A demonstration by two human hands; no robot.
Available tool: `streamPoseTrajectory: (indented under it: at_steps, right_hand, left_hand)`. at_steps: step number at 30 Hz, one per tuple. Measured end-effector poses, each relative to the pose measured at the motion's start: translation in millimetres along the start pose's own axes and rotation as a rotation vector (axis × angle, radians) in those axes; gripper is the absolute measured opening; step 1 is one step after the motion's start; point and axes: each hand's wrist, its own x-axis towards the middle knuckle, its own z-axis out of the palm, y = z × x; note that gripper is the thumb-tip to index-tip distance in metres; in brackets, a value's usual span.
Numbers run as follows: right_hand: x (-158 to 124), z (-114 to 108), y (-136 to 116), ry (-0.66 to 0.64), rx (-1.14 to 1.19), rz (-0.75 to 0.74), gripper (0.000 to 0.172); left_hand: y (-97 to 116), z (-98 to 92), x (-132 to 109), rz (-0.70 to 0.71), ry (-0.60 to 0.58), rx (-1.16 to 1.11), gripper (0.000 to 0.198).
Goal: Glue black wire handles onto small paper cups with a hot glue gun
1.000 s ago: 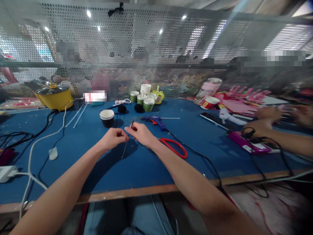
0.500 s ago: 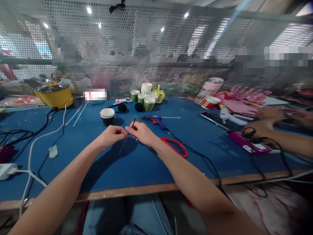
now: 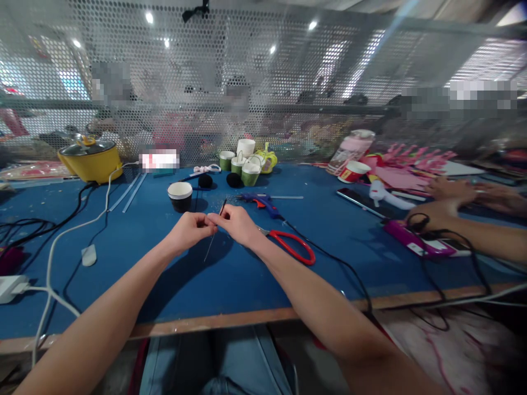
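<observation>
Over the blue table, my left hand and my right hand meet with fingertips pinched round a thin stem. Its upper end is dark, and a thin wire-like length slants down below the fingers. The fingers hide its middle. Just behind my left hand stands a dark paper cup with a white rim. Two black fuzzy balls lie farther back. A blue glue gun rests behind my right hand. Red-handled scissors lie partly under my right forearm.
Green-and-white cups stand at the back beside a yellow woven item. At left are a yellow electric pot and white cables. On the right lie a phone, a purple power bank-like box and another person's forearm.
Both hands stay together on the stem, with slight finger movement. The right forearm has shifted slightly, showing more of the scissors. The hanging wire end has swung a little right.
</observation>
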Motion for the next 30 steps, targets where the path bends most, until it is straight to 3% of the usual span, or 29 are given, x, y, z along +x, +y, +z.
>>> streamPoseTrajectory:
  at_steps: [7,14,30]
  right_hand:
    - [-1,-2,2,-0.249,0.430,-0.012,0.029]
    - [-1,-4,0,-0.212,0.291,0.047,0.027]
    - [2,-1,2,-0.059,-0.013,-0.043,0.039]
  left_hand:
    - [11,-0.1,-3,-0.140,-0.008,-0.115,0.015]
    - [10,-7.5,-2,-0.133,-0.056,-0.096,0.020]
    - [7,-5.5,-2,-0.037,-0.049,-0.011,0.016]
